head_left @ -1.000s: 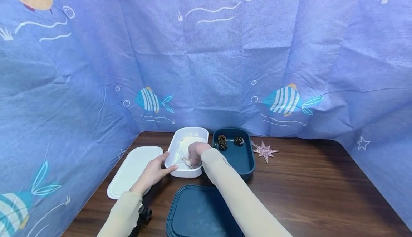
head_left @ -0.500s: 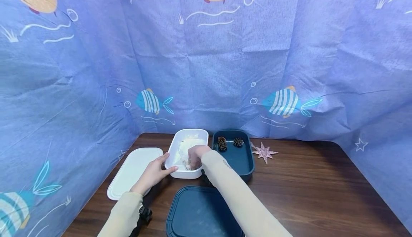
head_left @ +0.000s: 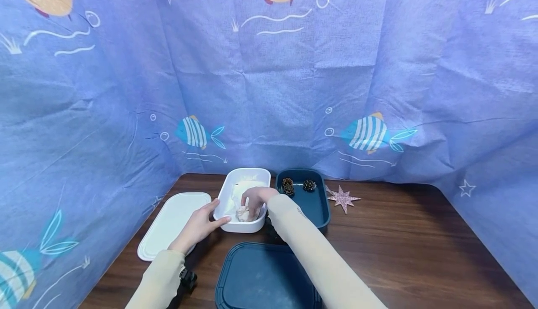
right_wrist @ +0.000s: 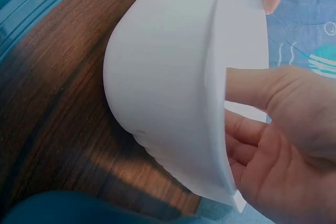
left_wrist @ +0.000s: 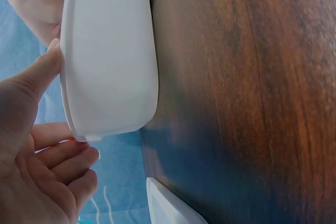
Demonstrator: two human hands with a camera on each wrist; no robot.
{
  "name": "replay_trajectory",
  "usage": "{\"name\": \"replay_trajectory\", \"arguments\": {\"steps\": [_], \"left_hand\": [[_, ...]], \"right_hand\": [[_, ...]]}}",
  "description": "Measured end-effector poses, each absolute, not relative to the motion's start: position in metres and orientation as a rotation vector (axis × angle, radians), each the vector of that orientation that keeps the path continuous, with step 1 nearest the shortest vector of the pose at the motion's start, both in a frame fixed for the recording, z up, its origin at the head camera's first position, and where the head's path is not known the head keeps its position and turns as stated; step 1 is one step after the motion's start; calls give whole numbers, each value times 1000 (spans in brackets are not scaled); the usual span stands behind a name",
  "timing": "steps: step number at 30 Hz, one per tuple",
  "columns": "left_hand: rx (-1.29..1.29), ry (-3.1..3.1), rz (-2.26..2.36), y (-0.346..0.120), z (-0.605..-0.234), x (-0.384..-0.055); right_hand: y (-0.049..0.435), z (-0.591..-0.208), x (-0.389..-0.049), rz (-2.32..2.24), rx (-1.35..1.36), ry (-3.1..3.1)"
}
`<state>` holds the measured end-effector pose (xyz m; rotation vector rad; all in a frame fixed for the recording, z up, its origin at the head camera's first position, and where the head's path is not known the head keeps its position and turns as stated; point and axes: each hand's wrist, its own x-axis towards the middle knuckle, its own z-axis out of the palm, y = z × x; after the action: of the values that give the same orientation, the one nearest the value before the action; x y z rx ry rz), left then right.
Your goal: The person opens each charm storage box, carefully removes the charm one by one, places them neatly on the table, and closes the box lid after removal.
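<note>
A white plastic box [head_left: 245, 226] stands at the back of the table, with a pale lining in its bottom. My left hand [head_left: 200, 224] holds its near left corner, thumb on the front rim and forefinger on the left rim. In the left wrist view, the other fingers [left_wrist: 73, 163] curl beside the corner. My right hand [head_left: 254, 199] reaches down inside the box, its fingers around a small whitish, roundish thing [head_left: 242, 214] with light brown strands. In the right wrist view, the box wall [right_wrist: 163, 61] hides those fingertips and the thing.
Right of the white box stands a dark blue box [head_left: 313, 206] with several pine cones [head_left: 288, 186]. A pink glitter star [head_left: 343, 199] lies farther right. The white lid [head_left: 172, 222] is at the left, and the dark blue lid [head_left: 262, 276] lies in front.
My right hand has risen a little and its fingers have shifted left in the white box, so the whitish thing shows more. The left hand has kept its hold on the corner.
</note>
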<state>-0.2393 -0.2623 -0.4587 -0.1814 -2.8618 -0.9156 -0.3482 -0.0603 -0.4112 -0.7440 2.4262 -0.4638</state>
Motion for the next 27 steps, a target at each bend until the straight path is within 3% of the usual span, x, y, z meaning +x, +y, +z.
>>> {"name": "replay_trajectory", "arguments": {"steps": [15, 27], "left_hand": [[-203, -2873, -870, -262, -457, -237], [-210, -2889, -879, -262, -456, -238]], "right_hand": [[-29, -386, -360, -655, -968, 2464], [29, -352, -375, -822, -925, 2545]]}}
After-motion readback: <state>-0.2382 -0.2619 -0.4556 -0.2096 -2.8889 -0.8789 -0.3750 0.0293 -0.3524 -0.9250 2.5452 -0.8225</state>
